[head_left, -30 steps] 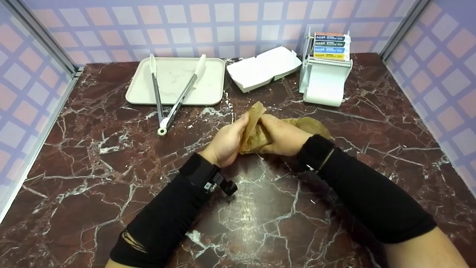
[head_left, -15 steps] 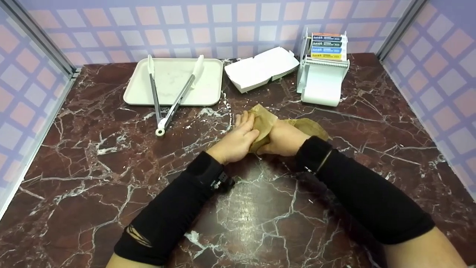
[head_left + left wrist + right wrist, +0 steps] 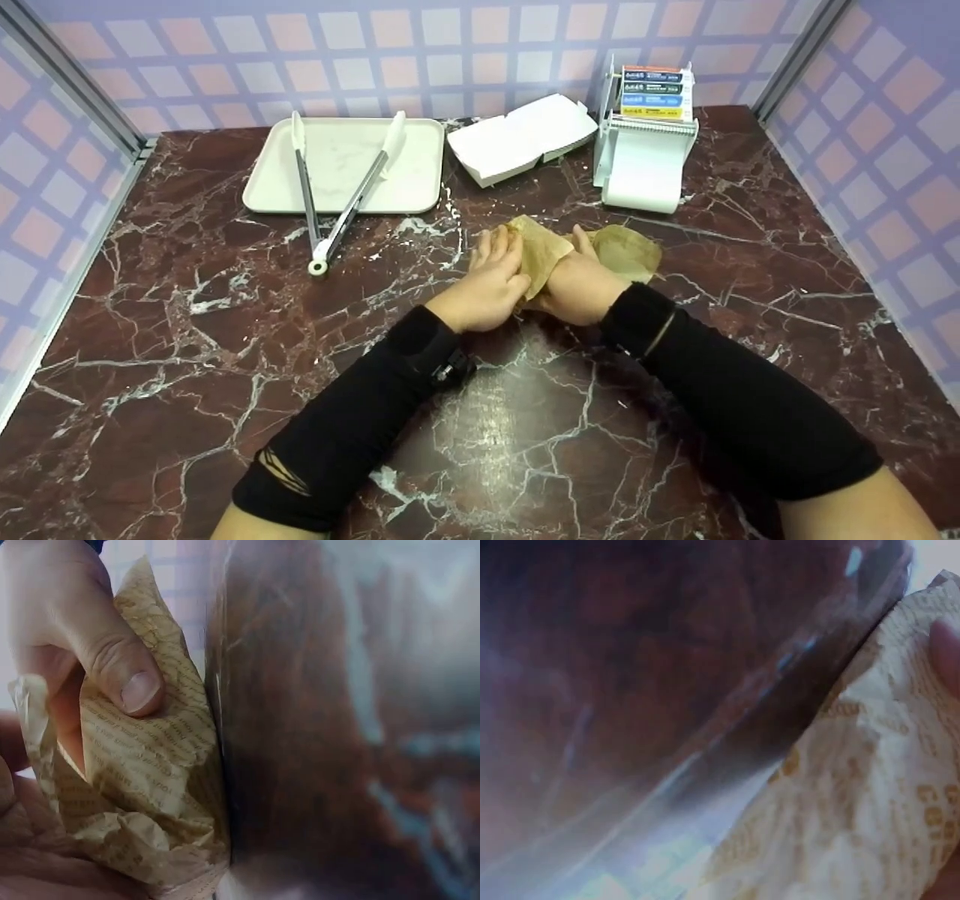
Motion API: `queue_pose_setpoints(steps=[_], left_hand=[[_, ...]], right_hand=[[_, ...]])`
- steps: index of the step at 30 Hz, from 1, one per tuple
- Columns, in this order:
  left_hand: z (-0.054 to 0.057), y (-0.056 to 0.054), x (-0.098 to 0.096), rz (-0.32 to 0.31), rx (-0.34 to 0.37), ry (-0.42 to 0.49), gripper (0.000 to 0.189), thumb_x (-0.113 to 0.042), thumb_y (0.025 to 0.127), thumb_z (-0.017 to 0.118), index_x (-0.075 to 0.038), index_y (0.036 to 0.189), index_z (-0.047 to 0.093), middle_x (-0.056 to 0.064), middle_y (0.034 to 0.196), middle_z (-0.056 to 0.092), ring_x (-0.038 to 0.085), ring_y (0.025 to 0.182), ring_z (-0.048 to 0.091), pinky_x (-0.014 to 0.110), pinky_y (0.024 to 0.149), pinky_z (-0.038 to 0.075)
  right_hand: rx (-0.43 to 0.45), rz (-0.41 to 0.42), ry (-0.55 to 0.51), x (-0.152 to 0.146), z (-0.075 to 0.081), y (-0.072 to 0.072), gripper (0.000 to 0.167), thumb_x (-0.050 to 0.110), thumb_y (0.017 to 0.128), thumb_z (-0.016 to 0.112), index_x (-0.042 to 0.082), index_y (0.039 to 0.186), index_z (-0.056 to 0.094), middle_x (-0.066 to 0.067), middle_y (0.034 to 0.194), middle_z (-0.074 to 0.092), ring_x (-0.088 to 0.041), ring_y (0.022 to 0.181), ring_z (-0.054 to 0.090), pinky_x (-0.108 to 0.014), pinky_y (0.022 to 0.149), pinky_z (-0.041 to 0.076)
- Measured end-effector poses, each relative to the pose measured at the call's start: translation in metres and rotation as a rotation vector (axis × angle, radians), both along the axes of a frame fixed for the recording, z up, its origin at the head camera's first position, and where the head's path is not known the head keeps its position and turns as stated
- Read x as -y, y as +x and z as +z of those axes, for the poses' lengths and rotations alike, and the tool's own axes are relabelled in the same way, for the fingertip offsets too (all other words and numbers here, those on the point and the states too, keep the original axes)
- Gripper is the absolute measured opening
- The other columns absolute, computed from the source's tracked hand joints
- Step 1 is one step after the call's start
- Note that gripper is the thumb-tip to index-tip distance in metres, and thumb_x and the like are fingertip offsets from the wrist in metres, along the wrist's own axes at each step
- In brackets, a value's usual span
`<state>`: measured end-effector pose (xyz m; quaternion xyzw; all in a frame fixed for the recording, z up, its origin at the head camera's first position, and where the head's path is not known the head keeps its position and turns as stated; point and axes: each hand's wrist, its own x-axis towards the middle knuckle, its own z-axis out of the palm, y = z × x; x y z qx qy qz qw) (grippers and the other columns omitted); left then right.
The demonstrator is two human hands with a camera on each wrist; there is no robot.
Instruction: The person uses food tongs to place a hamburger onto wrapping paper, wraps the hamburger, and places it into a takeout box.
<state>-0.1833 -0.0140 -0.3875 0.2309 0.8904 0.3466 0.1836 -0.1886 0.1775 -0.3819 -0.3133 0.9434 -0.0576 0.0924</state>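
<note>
Both hands are at a brown printed sheet of food wrapping paper (image 3: 541, 247), crumpled and folded, at mid-table in the head view. My left hand (image 3: 489, 285) lies against its left side with the fingers nearly straight. My right hand (image 3: 583, 289) holds the other side; in the left wrist view its thumb (image 3: 139, 686) presses on the wrapping paper (image 3: 146, 765). A loose end of the sheet spreads out beyond the right hand. The right wrist view has the creased paper (image 3: 855, 795) up close. Whatever is inside the paper is hidden.
Tongs (image 3: 349, 206) lie spread across a cream tray (image 3: 259, 187) at the back left. A white cardboard box (image 3: 525, 139) lies at the back middle, beside a label dispenser (image 3: 646, 150) with a white sheet hanging down. White crumbs dot the marbled table (image 3: 300, 330).
My left hand has turned from gripping the paper's left side to lying flatter against it. The upright paper flap has folded over to the right. The right index finger has lifted.
</note>
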Motion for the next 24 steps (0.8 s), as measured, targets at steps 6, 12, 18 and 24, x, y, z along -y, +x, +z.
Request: queue_pose_setpoints(steps=[6, 12, 18, 24], left_hand=[[-0.002, -0.013, 0.021, -0.12, 0.009, 0.078, 0.071, -0.025, 0.108, 0.039, -0.011, 0.168, 0.006, 0.013, 0.177, -0.008, 0.032, 0.164, -0.014, 0.046, 0.134, -0.007], [-0.002, -0.025, 0.031, -0.19, -0.063, -0.024, 0.083, -0.039, 0.107, 0.055, -0.011, 0.169, 0.008, 0.01, 0.178, -0.002, 0.034, 0.165, -0.005, 0.05, 0.135, 0.003], [0.0, -0.024, 0.021, -0.187, -0.069, -0.162, 0.099, -0.052, 0.102, 0.061, -0.013, 0.169, -0.001, 0.011, 0.178, -0.009, 0.037, 0.164, -0.013, 0.052, 0.134, -0.004], [0.0, -0.021, 0.017, -0.168, -0.081, -0.232, 0.1, -0.057, 0.102, 0.059, -0.015, 0.17, -0.001, 0.01, 0.178, -0.008, 0.039, 0.163, -0.012, 0.052, 0.134, -0.005]], right_hand=[[-0.001, -0.008, -0.017, -0.001, 0.001, 0.002, 0.071, 0.047, 0.101, 0.066, 0.022, 0.162, 0.039, -0.01, 0.174, 0.021, -0.035, 0.163, 0.019, -0.076, 0.125, -0.006], [-0.008, -0.027, -0.029, 0.0, 0.001, 0.0, 0.075, 0.049, 0.099, 0.068, 0.017, 0.162, 0.041, -0.012, 0.175, 0.017, -0.038, 0.162, 0.019, -0.076, 0.124, -0.011], [0.044, -0.096, -0.042, 0.001, 0.001, -0.004, 0.098, 0.053, 0.095, 0.072, -0.001, 0.164, 0.028, -0.019, 0.172, 0.026, -0.045, 0.16, 0.022, -0.072, 0.127, -0.01], [0.176, -0.129, -0.146, -0.007, 0.01, -0.008, 0.13, 0.055, 0.08, 0.087, -0.001, 0.167, 0.008, -0.028, 0.171, 0.022, -0.045, 0.162, 0.013, -0.066, 0.13, -0.011]])
